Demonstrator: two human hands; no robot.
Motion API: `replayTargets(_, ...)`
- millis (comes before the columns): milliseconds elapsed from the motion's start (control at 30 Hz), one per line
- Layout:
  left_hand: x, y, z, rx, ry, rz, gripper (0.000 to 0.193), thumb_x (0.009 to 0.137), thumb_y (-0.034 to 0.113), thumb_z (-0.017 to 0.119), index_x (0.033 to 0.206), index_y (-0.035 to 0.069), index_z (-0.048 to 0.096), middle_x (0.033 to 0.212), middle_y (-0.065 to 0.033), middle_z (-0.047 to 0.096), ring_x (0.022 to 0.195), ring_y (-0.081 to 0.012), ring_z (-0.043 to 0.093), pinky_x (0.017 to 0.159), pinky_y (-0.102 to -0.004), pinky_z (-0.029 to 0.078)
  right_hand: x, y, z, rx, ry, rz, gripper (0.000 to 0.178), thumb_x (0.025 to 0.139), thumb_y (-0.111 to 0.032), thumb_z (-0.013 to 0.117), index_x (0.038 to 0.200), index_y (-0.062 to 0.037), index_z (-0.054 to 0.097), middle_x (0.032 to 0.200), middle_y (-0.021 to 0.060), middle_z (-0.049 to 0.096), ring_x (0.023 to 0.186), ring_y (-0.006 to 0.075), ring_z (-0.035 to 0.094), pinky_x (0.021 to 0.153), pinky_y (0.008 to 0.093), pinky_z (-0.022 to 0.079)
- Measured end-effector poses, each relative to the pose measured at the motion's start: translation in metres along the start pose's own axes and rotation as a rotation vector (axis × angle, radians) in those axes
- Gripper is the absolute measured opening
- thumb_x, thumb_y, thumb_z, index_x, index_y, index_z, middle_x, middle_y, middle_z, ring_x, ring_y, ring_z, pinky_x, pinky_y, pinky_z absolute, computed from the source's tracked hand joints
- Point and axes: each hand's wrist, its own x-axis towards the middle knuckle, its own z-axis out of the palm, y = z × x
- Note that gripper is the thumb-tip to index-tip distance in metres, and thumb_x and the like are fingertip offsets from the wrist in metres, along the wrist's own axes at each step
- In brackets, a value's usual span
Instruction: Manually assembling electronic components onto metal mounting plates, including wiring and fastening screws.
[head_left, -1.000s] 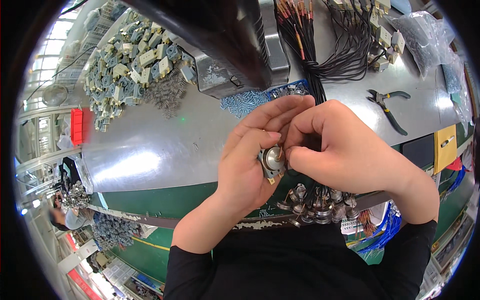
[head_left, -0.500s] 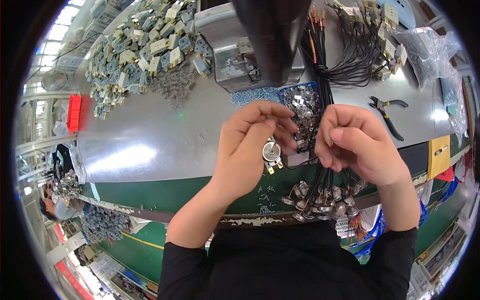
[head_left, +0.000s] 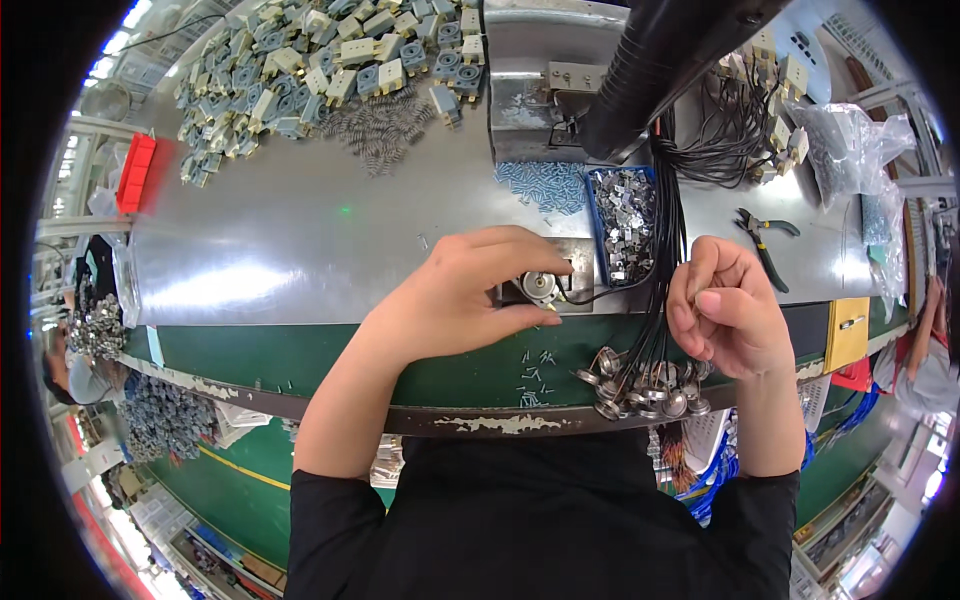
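My left hand [head_left: 470, 290] curves its thumb and fingers around a round silver metal part [head_left: 540, 287] with a small brass-coloured centre. That part sits over a small metal plate [head_left: 572, 257] near the bench's front, and a black wire runs from it to the right. My right hand [head_left: 730, 305] is raised to the right of the black cable bundle [head_left: 668, 250], its thumb and fingertips pinched together. Whatever it may hold is too small to make out. Below the hands, several round metal parts [head_left: 655, 388] hang together at the cable ends.
A blue tray [head_left: 594, 215] of metal clips stands by blue screws [head_left: 543, 187]. Springs [head_left: 378, 130] and grey-and-cream blocks [head_left: 300, 70] lie at the far left. A black post [head_left: 665, 70] rises ahead. Pliers [head_left: 765, 245] rest on the right; loose screws [head_left: 535, 380] lie near the front edge.
My left hand has turned and spread around the round part, which now sits at the metal plate; its brass tabs no longer show. My right hand remains pinched. The whole view has shifted.
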Motion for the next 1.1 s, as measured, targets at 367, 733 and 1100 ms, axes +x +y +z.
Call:
replayTargets(367, -0.019, -0.016, -0.004, 0.198, 0.168, 0.233, 0.044, 0.063, 0.017, 0.099, 0.100, 0.008, 0.078, 0.094, -0.0065, 0.076, 0.091, -0.0265, 0.072, 0.082, -0.0396, 0.059, -0.010, 0.003, 0.018, -0.296, -0.114, -0.021, 0.029, 0.088, 0.005, 0.077, 0.115, 0.0073, 0.068, 0.087, 0.0160, 0.069, 0.064, 0.0189, 0.067, 0.056, 0.0264, 0.053)
replayTargets(733, -0.020, 0.000, -0.018, 0.221, 0.006, 0.086, 0.039, 0.072, 0.010, 0.091, 0.108, 0.006, 0.076, 0.106, -0.0090, 0.073, 0.103, -0.0308, 0.068, 0.087, -0.0421, 0.057, 0.033, 0.005, 0.048, -1.452, -0.172, -0.599, 0.011, 0.088, 0.006, 0.071, 0.097, 0.0000, 0.066, 0.099, 0.0129, 0.070, 0.088, 0.0278, 0.069, 0.077, 0.0381, 0.055)
replayTargets(1100, -0.011, 0.004, -0.004, 0.441, 0.242, 0.120, 0.038, 0.069, 0.021, 0.093, 0.102, 0.011, 0.078, 0.091, -0.0025, 0.070, 0.087, -0.0251, 0.067, 0.077, -0.0392, 0.051, 0.046, 0.004, 0.033, -1.622, -0.206, -0.685, 0.015, 0.083, 0.007, 0.071, 0.095, -0.0009, 0.066, 0.096, 0.0126, 0.069, 0.083, 0.0344, 0.069, 0.071, 0.0413, 0.056)
